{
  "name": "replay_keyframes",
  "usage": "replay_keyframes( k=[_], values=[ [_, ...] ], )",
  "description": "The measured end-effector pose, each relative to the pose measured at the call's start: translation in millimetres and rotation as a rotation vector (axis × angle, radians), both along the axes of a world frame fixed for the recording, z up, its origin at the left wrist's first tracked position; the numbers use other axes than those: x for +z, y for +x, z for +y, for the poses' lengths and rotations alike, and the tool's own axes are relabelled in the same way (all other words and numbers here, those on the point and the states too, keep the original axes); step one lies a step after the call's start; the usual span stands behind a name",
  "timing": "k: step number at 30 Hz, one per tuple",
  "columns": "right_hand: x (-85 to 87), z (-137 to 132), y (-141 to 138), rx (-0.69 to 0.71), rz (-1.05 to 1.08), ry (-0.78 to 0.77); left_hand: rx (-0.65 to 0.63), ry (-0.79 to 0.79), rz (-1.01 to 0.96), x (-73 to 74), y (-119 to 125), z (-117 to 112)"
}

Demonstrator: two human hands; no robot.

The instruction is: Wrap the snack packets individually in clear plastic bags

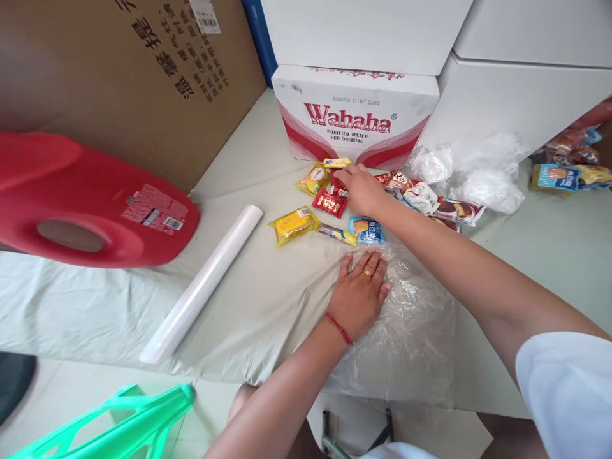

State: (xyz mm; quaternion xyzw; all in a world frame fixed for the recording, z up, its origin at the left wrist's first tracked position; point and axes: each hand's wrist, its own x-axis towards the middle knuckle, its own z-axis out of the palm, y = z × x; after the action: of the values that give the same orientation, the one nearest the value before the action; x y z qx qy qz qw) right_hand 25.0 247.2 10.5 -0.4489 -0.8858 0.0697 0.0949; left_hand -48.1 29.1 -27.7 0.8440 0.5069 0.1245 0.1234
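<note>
My left hand (359,294) lies flat and open on a clear plastic bag (411,325) spread on the pale cloth. My right hand (359,187) reaches forward into a pile of snack packets (329,191); its fingers curl down onto a red and white packet (337,185), and I cannot see whether they grip it. A red packet (329,204), a yellow packet (292,224), a blue packet (366,229) and a thin bar (337,234) lie just in front of the bag.
A white roll (203,282) lies to the left. A red plastic stool (86,204) lies on its side at far left. A Wahaha water carton (356,115), white boxes and crumpled plastic bags (473,172) stand behind. More snacks (568,169) sit far right. A green basket (115,427) is lower left.
</note>
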Motion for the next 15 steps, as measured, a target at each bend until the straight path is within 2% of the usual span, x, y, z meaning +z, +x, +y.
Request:
replay_keyframes(
  k=[3, 6, 8, 11, 13, 15],
  values=[
    [-10.2, 8.1, -2.8, 0.122, -0.021, -0.066, -0.012, -0.003, -0.003, -0.1, -1.9, -0.1],
    [-15.2, 9.9, 7.6, 0.143, 0.066, -0.184, -0.016, -0.012, -0.010, -0.5, -4.5, -0.7],
    [-14.9, 8.7, 17.0, 0.057, 0.202, -0.233, -0.021, -0.013, -0.013, -0.8, -6.1, -2.0],
    [-11.2, 5.0, 24.4, -0.227, 0.306, -0.176, -0.034, -0.005, -0.015, -0.7, -7.9, -5.2],
    [-8.0, 2.3, 20.4, -0.344, 0.220, -0.099, -0.037, -0.002, -0.017, -0.4, -8.6, -7.1],
    [-5.6, 0.7, 9.3, -0.348, 0.088, -0.041, -0.036, -0.009, -0.022, 0.3, -8.9, -8.2]
  ],
)
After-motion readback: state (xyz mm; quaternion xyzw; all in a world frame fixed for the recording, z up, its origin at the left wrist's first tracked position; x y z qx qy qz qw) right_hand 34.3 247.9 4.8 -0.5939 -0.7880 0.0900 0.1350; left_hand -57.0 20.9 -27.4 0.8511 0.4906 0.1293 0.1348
